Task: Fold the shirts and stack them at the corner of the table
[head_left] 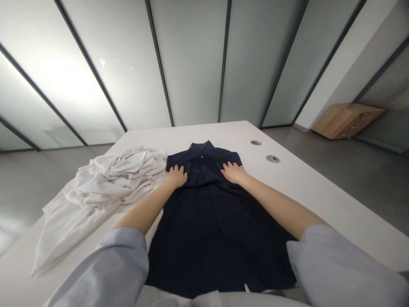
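A dark navy shirt (207, 230) lies front up on the white table, its collar at the far end and its hem towards me. Two small pale buttons show below the collar, and no sleeves stick out at the sides. My left hand (177, 176) rests on the left side of the chest, palm down with fingers spread. On the right side of the chest my right hand (234, 172) lies in the same way, fingers apart. A crease crosses the fabric between the two hands. Neither hand grips the cloth.
Left of the shirt is a crumpled heap of white cloth (108, 179), close to my left forearm. The white table (319, 213) has two round cable grommets (273, 159) at the right. Frosted glass panels (191, 64) stand behind it, and a wooden drawer cabinet (345, 121) is on the floor.
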A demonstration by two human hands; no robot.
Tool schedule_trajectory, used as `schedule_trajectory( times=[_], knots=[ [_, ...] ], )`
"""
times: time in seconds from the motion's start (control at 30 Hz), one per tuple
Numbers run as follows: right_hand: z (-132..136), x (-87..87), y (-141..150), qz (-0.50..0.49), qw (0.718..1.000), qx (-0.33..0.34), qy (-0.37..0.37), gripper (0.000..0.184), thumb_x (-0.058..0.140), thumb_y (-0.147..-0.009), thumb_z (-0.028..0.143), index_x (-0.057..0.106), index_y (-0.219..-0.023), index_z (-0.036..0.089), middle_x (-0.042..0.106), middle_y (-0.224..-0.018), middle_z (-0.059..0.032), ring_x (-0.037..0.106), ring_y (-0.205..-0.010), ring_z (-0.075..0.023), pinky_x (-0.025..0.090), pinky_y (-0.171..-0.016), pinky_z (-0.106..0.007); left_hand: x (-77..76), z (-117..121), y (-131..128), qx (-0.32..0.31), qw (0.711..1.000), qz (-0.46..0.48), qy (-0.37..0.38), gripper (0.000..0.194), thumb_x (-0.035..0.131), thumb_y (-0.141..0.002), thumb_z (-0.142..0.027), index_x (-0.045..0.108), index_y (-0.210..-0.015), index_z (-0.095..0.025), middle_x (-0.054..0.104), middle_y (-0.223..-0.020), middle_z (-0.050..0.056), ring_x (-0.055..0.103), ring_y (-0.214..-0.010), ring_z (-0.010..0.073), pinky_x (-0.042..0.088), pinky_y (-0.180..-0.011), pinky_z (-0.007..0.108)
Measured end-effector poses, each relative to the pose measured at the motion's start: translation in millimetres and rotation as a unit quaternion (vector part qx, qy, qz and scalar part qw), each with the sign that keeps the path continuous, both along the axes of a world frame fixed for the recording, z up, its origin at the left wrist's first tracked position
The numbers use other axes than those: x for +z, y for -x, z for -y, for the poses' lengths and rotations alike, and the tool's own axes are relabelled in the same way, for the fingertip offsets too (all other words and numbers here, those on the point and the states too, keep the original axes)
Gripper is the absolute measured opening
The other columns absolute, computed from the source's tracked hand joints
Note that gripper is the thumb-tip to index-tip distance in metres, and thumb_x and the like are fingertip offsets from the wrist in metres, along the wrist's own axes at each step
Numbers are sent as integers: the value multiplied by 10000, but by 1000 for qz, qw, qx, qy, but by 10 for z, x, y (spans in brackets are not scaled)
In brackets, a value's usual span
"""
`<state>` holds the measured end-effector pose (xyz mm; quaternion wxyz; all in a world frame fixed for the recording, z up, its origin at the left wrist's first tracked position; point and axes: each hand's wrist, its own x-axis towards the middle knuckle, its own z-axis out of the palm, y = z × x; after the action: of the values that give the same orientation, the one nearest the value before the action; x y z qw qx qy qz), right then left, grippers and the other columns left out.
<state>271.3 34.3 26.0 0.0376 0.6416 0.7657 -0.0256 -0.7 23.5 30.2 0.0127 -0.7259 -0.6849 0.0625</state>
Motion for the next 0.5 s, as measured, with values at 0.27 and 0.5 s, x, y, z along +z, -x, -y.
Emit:
schedule_trajectory(
  times=[0.27, 0.5],
  knots=[
    [-170, 300, 48, 0, 995, 99, -3, 410, 375, -950, 353, 693, -1196, 267, 660, -1267, -91, 595, -1173, -302, 431, -987, -442, 425, -36, -75, -66, 998, -4, 3, 467, 421, -909, -466, 598, -1251, -203, 672, -1199, 142, 618, -1131, 318, 482, -927, 425],
    [-513, -90, -95, -53, 998, 39, 13, 684, 297, -948, 599, 319, -1532, 246, 258, -1605, -82, 223, -1465, -315, 191, -1167, -494, -15, -416, 101, -53, 997, 52, 3, 737, 294, -925, -631, 313, -1516, -191, 301, -1579, 147, 292, -1444, 315, 270, -1141, 478]
  ],
)
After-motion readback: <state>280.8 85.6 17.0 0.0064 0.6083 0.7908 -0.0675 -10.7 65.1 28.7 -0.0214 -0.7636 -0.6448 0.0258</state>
